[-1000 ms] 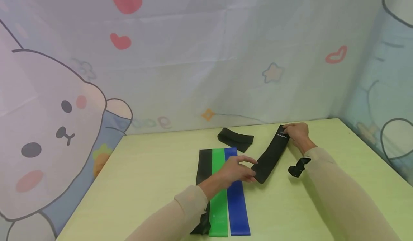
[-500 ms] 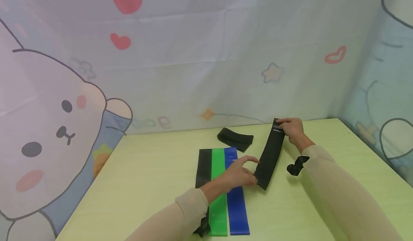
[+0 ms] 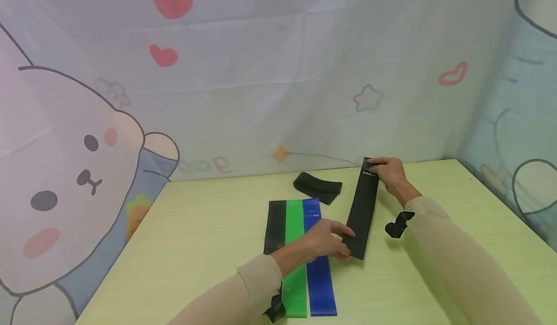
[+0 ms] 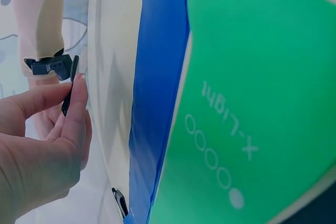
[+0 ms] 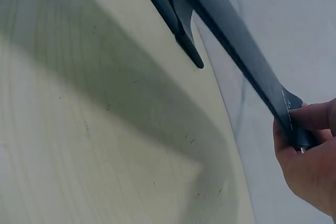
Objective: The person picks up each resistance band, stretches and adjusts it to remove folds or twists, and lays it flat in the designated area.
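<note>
My two hands hold a black resistance band (image 3: 362, 206) stretched out lengthwise, raised off the table in the right wrist view. At its near end, my left hand (image 3: 324, 240) pinches it between thumb and fingers; the left wrist view shows the band (image 4: 68, 100) edge-on there. The far end, with white print and dots, is pinched by my right hand (image 3: 390, 175). To the left lie three flat bands side by side: a black band (image 3: 275, 223), a green band (image 3: 295, 286) and a blue band (image 3: 322, 286). My left forearm covers part of them.
Behind the flat bands lies another black band (image 3: 315, 186), loosely curled over on itself. The pale yellow-green table (image 3: 196, 238) meets a printed cloth backdrop (image 3: 243, 97) along its far edge. A black wrist camera (image 3: 399, 225) sits at the right cuff.
The held band has swung from a slant to nearly lengthwise. My right hand moved left and farther away, while my left hand came slightly nearer. The flat bands stayed put.
</note>
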A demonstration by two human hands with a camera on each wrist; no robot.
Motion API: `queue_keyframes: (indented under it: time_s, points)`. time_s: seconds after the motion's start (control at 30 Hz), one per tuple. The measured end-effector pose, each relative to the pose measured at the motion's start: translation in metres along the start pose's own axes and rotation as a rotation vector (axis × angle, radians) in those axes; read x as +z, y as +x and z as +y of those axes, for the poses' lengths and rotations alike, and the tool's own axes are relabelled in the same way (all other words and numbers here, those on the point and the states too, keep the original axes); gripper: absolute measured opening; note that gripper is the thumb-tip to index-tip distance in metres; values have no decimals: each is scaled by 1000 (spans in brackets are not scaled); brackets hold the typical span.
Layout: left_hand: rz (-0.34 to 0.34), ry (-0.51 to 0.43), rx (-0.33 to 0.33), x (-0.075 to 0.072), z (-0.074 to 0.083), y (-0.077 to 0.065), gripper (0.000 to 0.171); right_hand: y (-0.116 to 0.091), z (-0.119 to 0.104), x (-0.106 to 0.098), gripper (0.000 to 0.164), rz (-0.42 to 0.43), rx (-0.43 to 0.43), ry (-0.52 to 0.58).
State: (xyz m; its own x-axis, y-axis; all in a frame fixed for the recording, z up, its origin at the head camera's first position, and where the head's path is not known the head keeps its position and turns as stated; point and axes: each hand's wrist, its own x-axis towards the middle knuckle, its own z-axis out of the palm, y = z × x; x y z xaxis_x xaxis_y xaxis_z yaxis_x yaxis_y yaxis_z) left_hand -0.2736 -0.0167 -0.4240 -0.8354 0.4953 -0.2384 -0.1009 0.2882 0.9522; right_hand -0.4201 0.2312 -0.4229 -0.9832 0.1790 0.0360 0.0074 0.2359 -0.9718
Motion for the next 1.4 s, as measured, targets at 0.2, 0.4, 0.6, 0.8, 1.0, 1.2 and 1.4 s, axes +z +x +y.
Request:
queue_keyframes:
  time_s: [0.2,0.4,0.6,0.8,1.0,1.2,1.4]
  points:
    - [-2,-20,12,1,-3,-2,39,-3,-1,6,37,8,-13,1]
    - [56,72,21,2,-7,-3,22,-4,-4,11,38,-27,-20,7]
    - [121,-27,53,1,-8,-4,16,-2,-8,13,37,-41,-20,3]
    - [87,-87,46,0,-10,-4,22,-2,-10,17,37,-58,-35,-25]
    - [30,-136,42,3,-9,-5,32,-3,-11,21,36,-102,-62,-5]
    - [26,-149,46,3,-7,-7,39,-3,-12,25,37,-132,-87,41]
    - [25,-164,16,6,-9,-9,43,-5,-11,31,40,-181,-53,100]
